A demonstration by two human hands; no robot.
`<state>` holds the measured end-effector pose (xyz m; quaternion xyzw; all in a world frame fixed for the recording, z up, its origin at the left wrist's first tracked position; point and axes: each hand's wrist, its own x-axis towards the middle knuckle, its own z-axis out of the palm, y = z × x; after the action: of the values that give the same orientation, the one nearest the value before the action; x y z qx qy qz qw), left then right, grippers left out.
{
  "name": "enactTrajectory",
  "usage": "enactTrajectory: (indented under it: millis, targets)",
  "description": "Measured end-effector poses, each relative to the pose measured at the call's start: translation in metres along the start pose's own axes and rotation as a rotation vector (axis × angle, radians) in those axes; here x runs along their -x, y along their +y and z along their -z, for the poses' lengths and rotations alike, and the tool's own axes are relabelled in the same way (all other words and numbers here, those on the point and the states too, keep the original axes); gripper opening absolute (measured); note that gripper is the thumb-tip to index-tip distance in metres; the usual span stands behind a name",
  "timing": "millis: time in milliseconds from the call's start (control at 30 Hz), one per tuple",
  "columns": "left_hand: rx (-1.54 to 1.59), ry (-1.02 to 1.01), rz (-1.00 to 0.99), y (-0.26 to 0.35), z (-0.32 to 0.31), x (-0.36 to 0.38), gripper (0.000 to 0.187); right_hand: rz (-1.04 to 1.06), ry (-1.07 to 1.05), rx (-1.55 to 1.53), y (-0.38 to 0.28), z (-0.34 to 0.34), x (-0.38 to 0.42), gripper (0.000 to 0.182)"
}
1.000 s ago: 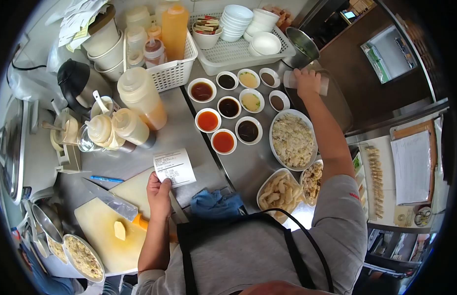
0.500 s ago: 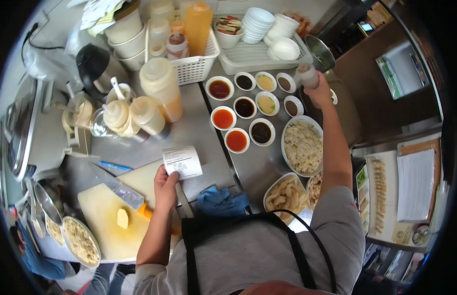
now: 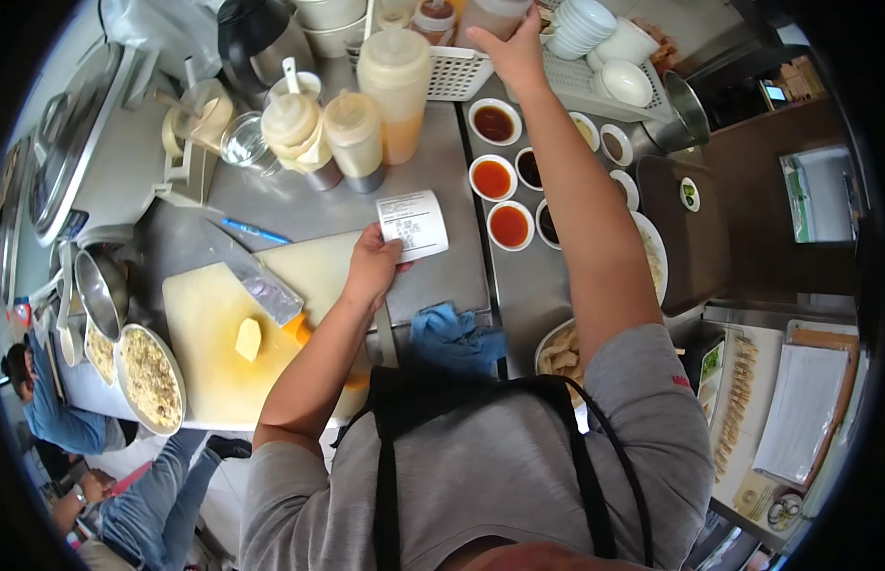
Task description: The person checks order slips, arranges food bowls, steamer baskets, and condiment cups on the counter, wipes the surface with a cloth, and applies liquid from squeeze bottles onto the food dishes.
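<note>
My left hand [image 3: 374, 266] pinches a white printed receipt [image 3: 414, 226] over the metal counter. At the top, my right hand [image 3: 515, 55] grips a translucent squeeze bottle [image 3: 492, 19] at the white plastic basket [image 3: 459, 76]. Other sauce bottles [image 3: 433, 21] stand in that basket. Below my right forearm are small white bowls of sauce, including a brown sauce [image 3: 495, 123] and an orange-red sauce [image 3: 509, 226]. My forearm partly covers other bowls and a large rice dish [image 3: 655, 257]. Larger squeeze bottles [image 3: 393, 95] stand left of the bowls.
A knife [image 3: 266, 288] lies on the cutting board [image 3: 200, 319] near a yellow piece of food [image 3: 248, 340]. A blue cloth [image 3: 454, 340] is by my apron. Oval rice dishes [image 3: 149, 381] sit at left. White bowls [image 3: 621, 84] stand behind. Another person [image 3: 143, 514] is at lower left.
My right hand has moved left with the bottle, from beside the small sauce bowls to the basket. My left hand still holds the receipt. The view has shifted.
</note>
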<state>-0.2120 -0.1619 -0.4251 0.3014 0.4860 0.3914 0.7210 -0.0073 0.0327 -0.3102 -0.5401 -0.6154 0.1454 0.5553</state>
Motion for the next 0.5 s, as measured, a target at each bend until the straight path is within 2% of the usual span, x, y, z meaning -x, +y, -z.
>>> enactTrajectory:
  millis: [33, 67, 133, 200, 233, 300, 367, 400, 467, 500]
  targets:
    - [-0.008, -0.011, 0.005, 0.001, -0.001, 0.000, 0.021, -0.035, 0.015, 0.085, 0.002, -0.003, 0.005, 0.093]
    - [-0.011, -0.006, 0.017, 0.000, -0.001, 0.000, 0.021, 0.121, 0.029, -0.233, 0.005, -0.006, 0.012, 0.078]
    - [-0.046, -0.008, 0.010, -0.001, -0.001, 0.000, 0.021, 0.280, 0.082, 0.387, -0.002, 0.011, 0.042, 0.049]
    - [-0.058, -0.014, 0.012, 0.001, -0.002, -0.002, 0.022, -0.349, -0.410, 0.344, -0.044, 0.024, 0.099, 0.043]
    - [-0.055, -0.015, 0.013, 0.003, -0.003, -0.004, 0.022, -0.440, -0.549, 0.372, -0.051, 0.024, 0.135, 0.039]
    - [-0.053, -0.022, 0.006, -0.001, -0.002, -0.003, 0.025, -0.587, -0.659, 0.335, -0.027, 0.012, 0.210, 0.036]
    - [-0.051, -0.028, -0.029, -0.006, 0.000, -0.006, 0.029, -0.706, -0.611, 0.145, -0.019, 0.001, 0.227, 0.035]
    - [-0.201, 0.001, -0.171, -0.006, 0.001, -0.005, 0.033, -0.764, -0.583, 0.049, -0.019, -0.001, 0.232, 0.034]
    - [-0.502, 0.055, -0.458, -0.001, 0.004, -0.002, 0.041, -0.682, -0.586, 0.165, -0.023, -0.002, 0.234, 0.034]
    - [-0.626, 0.018, -0.428, 0.009, 0.003, 0.005, 0.047, -0.645, -0.589, 0.223, -0.025, -0.002, 0.237, 0.034]
